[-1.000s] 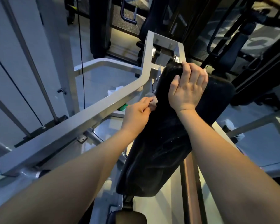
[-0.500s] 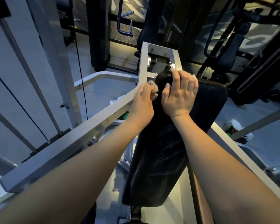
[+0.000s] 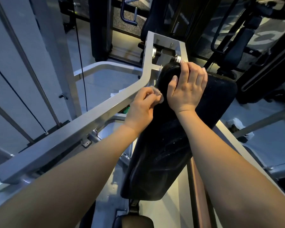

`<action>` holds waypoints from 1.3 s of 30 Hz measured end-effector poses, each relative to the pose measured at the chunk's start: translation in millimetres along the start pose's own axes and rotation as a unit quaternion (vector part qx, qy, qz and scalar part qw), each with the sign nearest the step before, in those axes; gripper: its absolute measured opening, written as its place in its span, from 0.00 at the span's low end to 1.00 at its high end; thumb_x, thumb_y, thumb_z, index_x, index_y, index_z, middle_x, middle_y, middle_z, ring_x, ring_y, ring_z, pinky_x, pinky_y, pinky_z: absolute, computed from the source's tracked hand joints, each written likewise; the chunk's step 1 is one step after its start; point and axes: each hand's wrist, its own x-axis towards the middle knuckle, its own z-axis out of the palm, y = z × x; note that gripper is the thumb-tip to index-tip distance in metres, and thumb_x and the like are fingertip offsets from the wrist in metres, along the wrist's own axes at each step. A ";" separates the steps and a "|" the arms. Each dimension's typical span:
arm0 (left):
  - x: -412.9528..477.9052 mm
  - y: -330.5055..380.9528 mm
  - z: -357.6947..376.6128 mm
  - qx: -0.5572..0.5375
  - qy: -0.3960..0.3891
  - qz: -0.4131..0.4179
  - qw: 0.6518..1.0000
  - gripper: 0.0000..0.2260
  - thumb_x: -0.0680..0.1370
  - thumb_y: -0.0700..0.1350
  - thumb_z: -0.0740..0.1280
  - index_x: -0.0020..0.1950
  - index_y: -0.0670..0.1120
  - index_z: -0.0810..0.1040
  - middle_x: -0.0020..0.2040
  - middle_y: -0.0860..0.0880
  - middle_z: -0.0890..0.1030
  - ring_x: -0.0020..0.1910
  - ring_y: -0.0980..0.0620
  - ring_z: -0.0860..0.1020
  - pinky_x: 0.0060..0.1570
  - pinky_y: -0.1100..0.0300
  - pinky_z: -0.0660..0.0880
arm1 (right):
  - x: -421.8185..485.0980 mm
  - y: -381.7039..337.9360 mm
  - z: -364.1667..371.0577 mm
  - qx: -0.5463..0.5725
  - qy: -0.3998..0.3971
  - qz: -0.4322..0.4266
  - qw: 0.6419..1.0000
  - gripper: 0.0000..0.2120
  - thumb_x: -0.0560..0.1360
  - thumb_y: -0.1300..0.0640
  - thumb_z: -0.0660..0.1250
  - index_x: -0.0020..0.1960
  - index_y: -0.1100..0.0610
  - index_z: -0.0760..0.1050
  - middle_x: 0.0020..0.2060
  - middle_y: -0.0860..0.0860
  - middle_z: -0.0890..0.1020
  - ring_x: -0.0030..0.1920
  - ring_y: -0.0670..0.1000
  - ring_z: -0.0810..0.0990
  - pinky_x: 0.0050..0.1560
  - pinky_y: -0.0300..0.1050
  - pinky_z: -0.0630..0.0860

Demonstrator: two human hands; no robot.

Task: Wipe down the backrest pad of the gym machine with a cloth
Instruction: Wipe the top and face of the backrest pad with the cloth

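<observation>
Pad (image 3: pixel 169 148) stood tilted between both forearms: long, black, rounded at the corners, its glossy vinyl flecked with pale streaks and droplets. At its left edge, near the top, the left grip (image 3: pixel 141 111) pinched a small crumpled greyish cloth (image 3: pixel 157 94) in curled fingers, cloth touching the pad. Over the top end, the right grip (image 3: pixel 186 91) was curled, clasping the padding. Just beside the left grip ran a grey, square-section metal bar (image 3: pixel 69 137), smooth and angled.
</observation>
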 end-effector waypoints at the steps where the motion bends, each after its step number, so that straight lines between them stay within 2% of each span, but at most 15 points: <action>1: -10.7 -5.5 1.0 0.011 -0.016 -0.002 1.000 0.07 0.76 0.30 0.68 0.51 0.39 0.80 0.56 0.45 0.75 0.56 0.48 0.78 0.60 0.53 0.77 | 0.7 -0.2 -0.5 -0.003 -0.002 0.000 1.000 0.24 0.80 0.50 0.59 0.74 0.57 0.70 0.67 0.58 0.76 0.69 0.60 0.71 0.79 0.60 0.58; 5: -35.1 -18.3 -13.2 -0.013 -0.100 -0.064 0.993 0.08 0.74 0.30 0.67 0.48 0.41 0.79 0.52 0.47 0.75 0.50 0.53 0.77 0.54 0.62 0.76 | 0.6 -2.7 -3.3 -0.001 -0.010 0.001 1.000 0.25 0.80 0.50 0.59 0.75 0.57 0.69 0.67 0.57 0.75 0.70 0.59 0.71 0.79 0.59 0.57; 7: -19.8 -15.8 -24.7 -0.050 -0.065 -0.119 0.990 0.08 0.76 0.33 0.69 0.46 0.46 0.79 0.49 0.50 0.75 0.47 0.64 0.76 0.51 0.73 0.71 | 1.4 -3.2 -4.6 0.005 -0.007 0.004 1.000 0.25 0.80 0.50 0.60 0.75 0.57 0.70 0.67 0.58 0.75 0.69 0.60 0.71 0.79 0.60 0.57; 9: 13.9 -11.8 -35.4 -0.091 0.005 -0.182 0.979 0.06 0.80 0.38 0.69 0.48 0.49 0.78 0.50 0.53 0.76 0.48 0.68 0.77 0.50 0.73 0.73 | 1.7 -2.9 -5.5 0.004 -0.008 0.004 1.000 0.25 0.80 0.50 0.59 0.74 0.57 0.69 0.67 0.58 0.75 0.69 0.60 0.71 0.79 0.60 0.57; 11: 50.2 -6.5 -41.0 -0.138 0.010 -0.200 0.970 0.05 0.82 0.41 0.66 0.55 0.49 0.80 0.54 0.53 0.77 0.51 0.69 0.78 0.51 0.72 0.75 | 1.4 -2.5 -5.5 0.001 -0.013 0.004 1.000 0.25 0.80 0.50 0.59 0.75 0.57 0.69 0.67 0.58 0.75 0.69 0.60 0.71 0.79 0.60 0.57; 15: 67.7 0.1 -22.2 -0.165 -0.021 -0.139 0.976 0.09 0.80 0.35 0.65 0.57 0.45 0.81 0.55 0.49 0.78 0.54 0.57 0.80 0.57 0.63 0.77 | 0.6 -2.5 -3.4 -0.002 -0.005 0.001 1.000 0.24 0.80 0.50 0.60 0.74 0.57 0.70 0.66 0.58 0.75 0.69 0.60 0.71 0.79 0.59 0.57; 20: -15.0 -30.8 2.1 -0.088 -0.039 -0.204 0.974 0.10 0.74 0.31 0.63 0.41 0.46 0.74 0.42 0.50 0.74 0.42 0.53 0.73 0.43 0.55 0.72 | 0.2 -3.3 -0.8 -0.005 0.016 -0.002 1.000 0.24 0.79 0.51 0.60 0.73 0.58 0.72 0.66 0.58 0.76 0.69 0.59 0.71 0.79 0.57 0.56; 22: -40.5 -41.9 3.3 -0.086 -0.090 -0.249 0.961 0.11 0.76 0.32 0.65 0.39 0.46 0.74 0.43 0.48 0.76 0.44 0.49 0.76 0.46 0.54 0.75 | 1.0 -3.4 -0.5 -0.003 0.017 -0.004 1.000 0.24 0.79 0.52 0.60 0.73 0.58 0.72 0.66 0.58 0.76 0.69 0.59 0.72 0.79 0.58 0.57; 24: -32.9 -43.8 -3.3 -0.122 -0.111 -0.292 0.942 0.15 0.79 0.32 0.67 0.38 0.48 0.75 0.44 0.47 0.78 0.44 0.54 0.80 0.46 0.63 0.75 | 0.9 -3.7 -1.4 -0.003 0.017 -0.006 1.000 0.24 0.79 0.52 0.61 0.73 0.59 0.72 0.66 0.58 0.77 0.68 0.59 0.72 0.79 0.58 0.57; 26: -6.3 -36.8 -14.4 -0.209 -0.077 -0.321 0.921 0.14 0.81 0.33 0.66 0.41 0.49 0.77 0.41 0.51 0.80 0.37 0.65 0.78 0.41 0.64 0.74 | 0.6 -4.7 -2.7 -0.004 0.017 -0.007 1.000 0.24 0.78 0.52 0.62 0.73 0.59 0.72 0.65 0.58 0.77 0.68 0.60 0.72 0.79 0.58 0.57; 29: 42.7 -14.0 -32.5 -0.274 -0.028 -0.298 0.914 0.05 0.83 0.40 0.66 0.54 0.45 0.81 0.45 0.52 0.83 0.41 0.59 0.79 0.44 0.61 0.80 | 1.7 -5.2 -3.4 -0.004 0.014 -0.003 1.000 0.24 0.78 0.52 0.62 0.72 0.59 0.72 0.65 0.58 0.77 0.68 0.60 0.72 0.79 0.58 0.57; 32: 63.1 -3.0 -26.3 -0.270 -0.041 -0.252 0.928 0.07 0.83 0.37 0.64 0.58 0.43 0.80 0.49 0.55 0.82 0.45 0.67 0.79 0.50 0.67 0.78 | 1.0 -4.9 -3.4 -0.007 0.006 -0.001 1.000 0.25 0.78 0.52 0.62 0.73 0.58 0.72 0.66 0.58 0.76 0.68 0.60 0.72 0.79 0.58 0.57; 33: 60.6 -6.7 -21.7 -0.258 -0.044 -0.256 0.930 0.08 0.83 0.35 0.63 0.58 0.43 0.80 0.50 0.54 0.82 0.47 0.67 0.80 0.53 0.66 0.78 | 1.4 -4.8 -3.3 -0.007 0.004 0.000 1.000 0.25 0.78 0.52 0.62 0.73 0.58 0.72 0.66 0.58 0.76 0.68 0.60 0.72 0.79 0.58 0.57; 36: 26.6 -27.3 -4.5 -0.203 -0.079 -0.281 0.935 0.10 0.80 0.31 0.62 0.49 0.44 0.78 0.46 0.47 0.82 0.49 0.50 0.81 0.57 0.57 0.78 | 1.1 -4.9 -2.1 -0.008 0.001 0.000 1.000 0.25 0.78 0.52 0.61 0.73 0.58 0.72 0.66 0.58 0.76 0.68 0.60 0.72 0.79 0.58 0.56; 39: -16.8 -44.5 1.7 -0.143 -0.137 -0.328 0.924 0.14 0.79 0.28 0.62 0.41 0.47 0.72 0.36 0.54 0.74 0.39 0.55 0.72 0.42 0.73 0.70 | 0.9 -4.0 -1.2 -0.007 0.002 -0.003 1.000 0.25 0.78 0.52 0.60 0.73 0.59 0.72 0.66 0.58 0.76 0.68 0.60 0.72 0.79 0.58 0.56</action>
